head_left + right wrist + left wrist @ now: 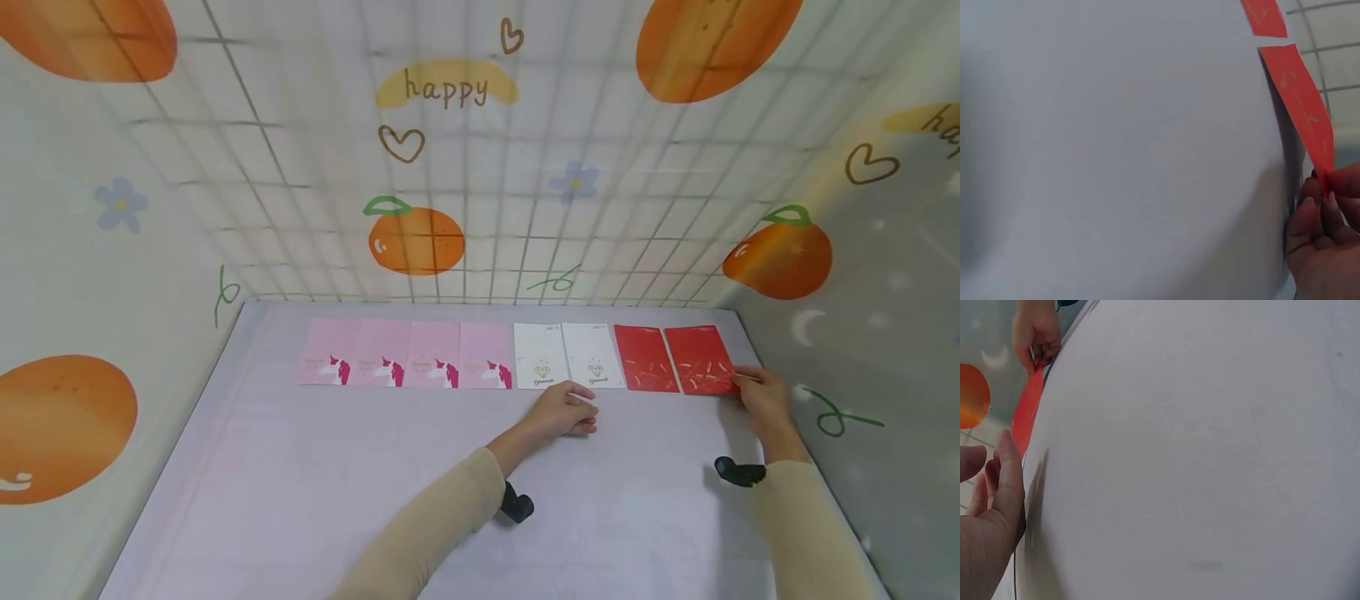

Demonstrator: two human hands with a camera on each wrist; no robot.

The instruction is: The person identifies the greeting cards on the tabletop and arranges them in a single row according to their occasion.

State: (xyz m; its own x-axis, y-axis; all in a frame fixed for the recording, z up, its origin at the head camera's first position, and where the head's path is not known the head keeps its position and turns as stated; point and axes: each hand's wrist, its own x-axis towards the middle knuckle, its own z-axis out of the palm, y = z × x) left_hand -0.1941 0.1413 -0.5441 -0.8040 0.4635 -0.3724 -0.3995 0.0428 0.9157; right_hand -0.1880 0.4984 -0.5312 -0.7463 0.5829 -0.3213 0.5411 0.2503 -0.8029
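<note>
At the right end of a row, a red card [699, 357] with pale gold marks is pinched at its right edge by my right hand [765, 402]. In the right wrist view that card [1298, 100] slants up off the table toward the thumb and fingertips. A second red card [647, 357] lies flat just left of it. My left hand [558, 410], fingers loosely bent and holding nothing, hovers in front of two white cards [538, 350] with a gold diamond print. Farther left lie several pink cards [385, 352] with a unicorn print, edge to edge.
The row runs along the back of a white table [337, 492]. A pale curtain [480, 183] printed with oranges hangs behind, over a grid. A grey side wall [885, 350] stands close to the right arm. Each wrist carries a small black camera [516, 504].
</note>
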